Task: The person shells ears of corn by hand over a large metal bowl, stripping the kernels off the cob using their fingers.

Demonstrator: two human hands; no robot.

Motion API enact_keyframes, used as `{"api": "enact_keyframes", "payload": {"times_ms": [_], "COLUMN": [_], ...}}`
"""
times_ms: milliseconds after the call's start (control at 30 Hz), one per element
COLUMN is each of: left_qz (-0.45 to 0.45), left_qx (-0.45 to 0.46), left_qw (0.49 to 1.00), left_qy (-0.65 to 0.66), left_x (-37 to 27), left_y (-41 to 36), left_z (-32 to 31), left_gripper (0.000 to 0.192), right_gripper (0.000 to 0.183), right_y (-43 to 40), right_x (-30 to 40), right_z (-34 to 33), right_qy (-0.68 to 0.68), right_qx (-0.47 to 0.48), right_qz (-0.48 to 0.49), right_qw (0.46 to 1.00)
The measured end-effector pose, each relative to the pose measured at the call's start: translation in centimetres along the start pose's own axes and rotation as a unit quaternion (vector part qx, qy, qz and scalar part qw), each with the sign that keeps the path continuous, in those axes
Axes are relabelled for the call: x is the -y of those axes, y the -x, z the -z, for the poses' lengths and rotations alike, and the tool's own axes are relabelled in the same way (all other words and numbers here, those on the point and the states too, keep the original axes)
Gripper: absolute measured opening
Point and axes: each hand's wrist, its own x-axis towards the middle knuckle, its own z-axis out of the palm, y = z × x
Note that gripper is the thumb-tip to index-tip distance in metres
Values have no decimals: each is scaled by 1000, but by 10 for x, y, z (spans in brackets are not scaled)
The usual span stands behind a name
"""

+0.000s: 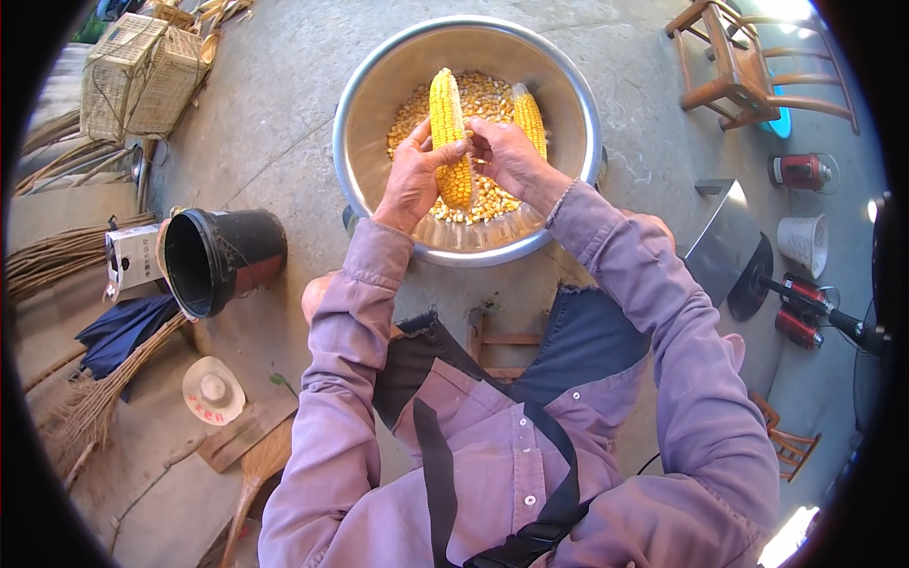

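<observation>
My left hand holds a yellow corn cob upright over a wide stainless steel basin, its thumb across the cob's front. At the right edge of that cob, my right hand has its thumb and curled fingers pressed against the kernels. The cob's right side looks paler and rougher than its front. Just behind my right hand, a second corn cob leans inside the basin, its lower part hidden. Loose corn kernels cover the basin's bottom.
Left of me lie a black bucket on its side, a straw hat and a twig broom. A wicker basket stands at the upper left. To the right are a wooden chair, a metal sheet and red thermoses.
</observation>
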Motion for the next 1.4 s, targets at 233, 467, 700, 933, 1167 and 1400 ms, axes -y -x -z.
{"api": "enact_keyframes", "payload": {"times_ms": [233,467,700,933,1167,1400], "left_qz": [-22,3,-3,-5,1,-8], "left_qx": [-15,-2,4,8,14,7], "left_qw": [1000,1000,1000,1000,1000,1000], "left_qy": [-9,-9,-25,1,-2,4], "left_x": [-1,1,5,0,-5,-5], "left_y": [4,1,0,2,5,6], "left_z": [-6,1,2,-7,-1,-2], "left_gripper": [58,68,66,68,72,64], "right_gripper": [26,34,33,29,32,28], "right_y": [4,1,-1,-4,2,1], "right_x": [6,8,5,2,8,7], "right_z": [-4,-4,-4,2,-5,4], "right_qy": [58,203,303,208,141,13], "right_qx": [45,48,38,19,58,72], "right_qz": [7,96,139,113,61,2], "right_qw": [997,973,942,971,986,997]}}
